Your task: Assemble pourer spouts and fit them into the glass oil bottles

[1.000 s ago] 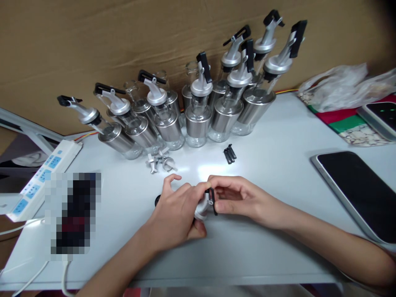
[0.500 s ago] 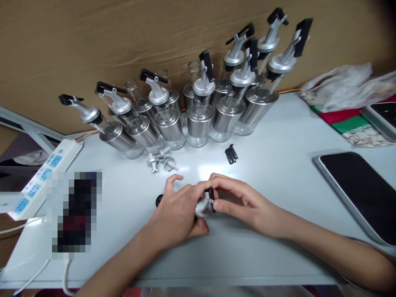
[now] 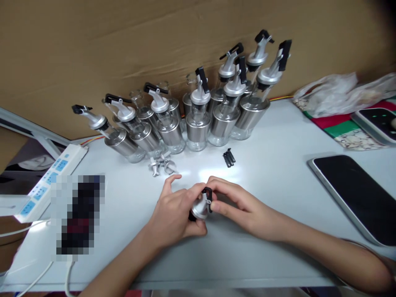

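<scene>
Near the front of the table, my left hand (image 3: 173,212) is closed around a silver pour spout (image 3: 200,207) with a black collar under it. A black flip lever (image 3: 210,199) sits at the top of this spout. My right hand (image 3: 239,206) pinches that lever between thumb and fingers from the right side. Beyond my hands lie several loose silver spout pieces (image 3: 162,164) and a few small black levers (image 3: 229,157). The underside of the held spout is hidden by my left fingers.
Glass bottles with steel sleeves (image 3: 198,128) stand in rows at the back, many topped with spouts. A power strip (image 3: 51,181) and a pixelated dark object (image 3: 81,214) lie left. On the right are a phone (image 3: 355,194) and a plastic bag (image 3: 334,95).
The view has shifted a little, so the bottles appear lower. Both hands keep hold of the spout and its lever; the spout's tilt differs slightly, and its black collar shows more.
</scene>
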Demonstrator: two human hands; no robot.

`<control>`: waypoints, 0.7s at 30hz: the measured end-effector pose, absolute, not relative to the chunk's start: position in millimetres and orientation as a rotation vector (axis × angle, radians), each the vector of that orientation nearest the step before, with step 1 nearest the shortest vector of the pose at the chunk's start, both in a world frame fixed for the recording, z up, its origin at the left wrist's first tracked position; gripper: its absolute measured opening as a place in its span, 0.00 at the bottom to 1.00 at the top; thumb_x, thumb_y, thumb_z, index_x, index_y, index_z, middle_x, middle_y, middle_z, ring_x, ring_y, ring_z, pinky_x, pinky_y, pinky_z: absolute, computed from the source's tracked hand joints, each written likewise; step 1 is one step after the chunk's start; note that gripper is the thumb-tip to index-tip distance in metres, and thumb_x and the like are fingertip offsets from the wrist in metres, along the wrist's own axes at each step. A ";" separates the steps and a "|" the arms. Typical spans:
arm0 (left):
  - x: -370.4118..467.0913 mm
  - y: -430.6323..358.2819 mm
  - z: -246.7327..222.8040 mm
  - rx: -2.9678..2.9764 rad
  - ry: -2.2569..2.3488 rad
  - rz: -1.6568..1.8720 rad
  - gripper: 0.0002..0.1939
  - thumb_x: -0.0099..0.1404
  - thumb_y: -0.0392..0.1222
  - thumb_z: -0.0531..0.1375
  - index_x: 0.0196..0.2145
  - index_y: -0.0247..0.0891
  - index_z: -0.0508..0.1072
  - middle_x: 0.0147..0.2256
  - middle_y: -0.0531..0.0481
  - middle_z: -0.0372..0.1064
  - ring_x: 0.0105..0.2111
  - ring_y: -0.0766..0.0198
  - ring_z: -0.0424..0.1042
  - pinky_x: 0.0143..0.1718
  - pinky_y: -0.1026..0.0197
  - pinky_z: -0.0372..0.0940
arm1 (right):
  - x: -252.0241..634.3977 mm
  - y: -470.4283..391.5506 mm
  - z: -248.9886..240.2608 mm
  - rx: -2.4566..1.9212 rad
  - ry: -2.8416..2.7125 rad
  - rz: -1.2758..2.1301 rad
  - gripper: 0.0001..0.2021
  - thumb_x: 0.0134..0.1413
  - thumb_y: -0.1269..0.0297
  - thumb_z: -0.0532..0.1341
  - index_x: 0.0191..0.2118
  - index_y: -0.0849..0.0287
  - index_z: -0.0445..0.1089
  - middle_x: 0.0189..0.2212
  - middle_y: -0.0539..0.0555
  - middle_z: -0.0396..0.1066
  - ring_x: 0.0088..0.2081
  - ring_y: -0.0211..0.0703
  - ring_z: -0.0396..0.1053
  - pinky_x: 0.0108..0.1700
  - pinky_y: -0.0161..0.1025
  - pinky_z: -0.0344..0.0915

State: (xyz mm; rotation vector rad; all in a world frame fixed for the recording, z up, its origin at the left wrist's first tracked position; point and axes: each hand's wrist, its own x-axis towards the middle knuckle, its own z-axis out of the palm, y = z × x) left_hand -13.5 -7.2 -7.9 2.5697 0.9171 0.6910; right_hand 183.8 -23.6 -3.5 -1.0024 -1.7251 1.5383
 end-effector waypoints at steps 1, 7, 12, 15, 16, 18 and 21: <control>-13.9 -6.5 -8.3 2.576 0.916 0.709 0.28 0.51 0.37 0.51 0.52 0.41 0.54 0.25 0.62 0.69 0.23 0.66 0.71 0.56 0.47 0.51 | 183.8 -23.4 -3.4 -0.995 -1.708 1.559 0.10 0.62 0.56 0.53 0.36 0.58 0.63 0.33 0.51 0.60 0.35 0.41 0.60 0.39 0.38 0.57; -12.9 -6.1 -7.4 2.570 0.907 0.861 0.25 0.50 0.37 0.53 0.48 0.41 0.58 0.28 0.59 0.72 0.22 0.67 0.72 0.54 0.46 0.54 | 182.9 -22.5 0.0 -0.860 -1.589 1.691 0.12 0.62 0.55 0.54 0.41 0.59 0.66 0.38 0.53 0.62 0.40 0.43 0.62 0.45 0.40 0.57; -9.0 -9.0 -7.5 2.569 0.948 0.959 0.27 0.50 0.34 0.53 0.50 0.40 0.58 0.30 0.58 0.72 0.24 0.67 0.73 0.52 0.47 0.56 | 179.7 -21.8 -0.6 -0.782 -1.526 1.696 0.14 0.63 0.54 0.52 0.41 0.58 0.68 0.39 0.54 0.61 0.44 0.43 0.62 0.49 0.40 0.56; -7.0 -10.0 -6.9 2.601 0.961 0.937 0.26 0.51 0.32 0.53 0.50 0.40 0.58 0.30 0.57 0.71 0.27 0.66 0.72 0.50 0.49 0.59 | 176.9 -22.1 -0.7 -0.801 -1.437 1.686 0.15 0.61 0.52 0.54 0.38 0.58 0.69 0.37 0.53 0.61 0.42 0.43 0.62 0.49 0.40 0.56; -6.6 -10.0 -6.1 2.611 0.958 0.926 0.26 0.52 0.32 0.53 0.50 0.40 0.57 0.31 0.56 0.71 0.28 0.65 0.72 0.49 0.49 0.60 | 175.9 -22.4 -0.2 -0.814 -1.388 1.688 0.15 0.61 0.51 0.55 0.36 0.58 0.69 0.37 0.53 0.61 0.42 0.43 0.62 0.49 0.40 0.56; -6.3 -9.5 -3.1 2.624 0.942 0.928 0.26 0.55 0.35 0.56 0.52 0.40 0.55 0.34 0.52 0.71 0.31 0.63 0.72 0.46 0.49 0.62 | 174.3 -23.1 1.8 -0.831 -1.240 1.716 0.15 0.59 0.50 0.57 0.34 0.58 0.68 0.36 0.53 0.62 0.41 0.43 0.61 0.48 0.40 0.57; -7.2 -9.4 6.7 2.578 0.948 1.082 0.18 0.61 0.38 0.55 0.50 0.39 0.58 0.37 0.46 0.70 0.35 0.60 0.70 0.38 0.54 0.65 | 174.5 -22.6 5.7 -0.792 -0.963 1.756 0.14 0.56 0.51 0.59 0.33 0.57 0.65 0.36 0.53 0.64 0.41 0.43 0.62 0.43 0.40 0.60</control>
